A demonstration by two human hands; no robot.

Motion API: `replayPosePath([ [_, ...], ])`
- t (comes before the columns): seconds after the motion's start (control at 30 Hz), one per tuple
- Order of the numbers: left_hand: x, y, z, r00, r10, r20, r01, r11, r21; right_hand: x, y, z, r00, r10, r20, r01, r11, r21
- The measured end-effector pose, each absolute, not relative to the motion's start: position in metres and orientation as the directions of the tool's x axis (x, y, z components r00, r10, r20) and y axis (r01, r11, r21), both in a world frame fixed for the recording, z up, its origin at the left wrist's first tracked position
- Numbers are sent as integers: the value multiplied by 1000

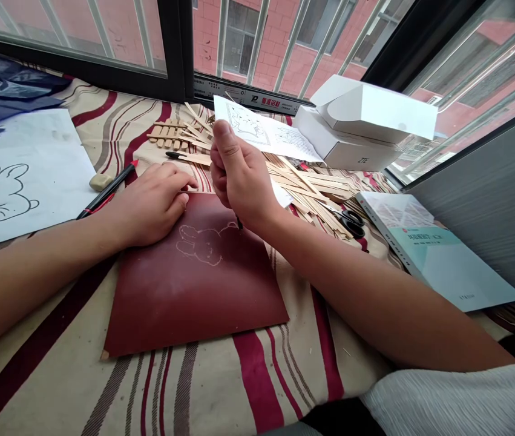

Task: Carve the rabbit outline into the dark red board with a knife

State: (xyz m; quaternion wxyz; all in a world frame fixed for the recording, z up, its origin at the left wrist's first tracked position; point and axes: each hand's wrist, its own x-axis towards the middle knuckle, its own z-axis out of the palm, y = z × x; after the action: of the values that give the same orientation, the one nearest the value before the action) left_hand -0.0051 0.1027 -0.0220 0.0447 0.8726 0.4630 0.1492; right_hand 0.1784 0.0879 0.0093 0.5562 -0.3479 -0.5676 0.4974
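Observation:
A dark red board (193, 303) lies on the cloth in front of me, with a rabbit outline (200, 245) scratched in pale lines on it. My right hand (243, 175) is closed in a fist, thumb on top, around a slim tool. Only the tool's dark lower end (239, 223) shows, meeting the board by the outline's right end; its handle is hidden. My left hand (155, 203) rests on the board's far left corner, fingers spread and holding nothing. Beside it lie a black pen with a red tip (109, 189) and an eraser (101, 181).
Left is paper with a rabbit drawing (0, 194). Beyond my hands are wooden strips (316, 188), scissors (351, 223), a printed sheet (261, 130) and a white box (357, 151). A thick book (448, 254) lies right, on the striped cloth (212, 387). Windows stand behind.

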Motion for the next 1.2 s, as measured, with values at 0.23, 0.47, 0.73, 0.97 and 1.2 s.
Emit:
replayPosePath([
  [0.23,-6,106,-29,528,807,263,784,-583,216,184,89,15,-190,980,-61,-268,-112,-957],
  [0.47,-10,110,-37,543,778,317,764,-614,197,183,77,34,-212,975,65,-316,-6,-949],
  [0.73,-9,110,-36,531,784,321,752,-611,247,184,86,21,-195,963,185,-311,118,-943],
  [0.97,-9,110,-37,530,784,324,755,-610,239,182,86,13,-166,947,274,-273,223,-936],
  [1.2,-4,103,-24,538,809,238,781,-584,221,175,85,5,-199,911,361,-217,319,-923],
])
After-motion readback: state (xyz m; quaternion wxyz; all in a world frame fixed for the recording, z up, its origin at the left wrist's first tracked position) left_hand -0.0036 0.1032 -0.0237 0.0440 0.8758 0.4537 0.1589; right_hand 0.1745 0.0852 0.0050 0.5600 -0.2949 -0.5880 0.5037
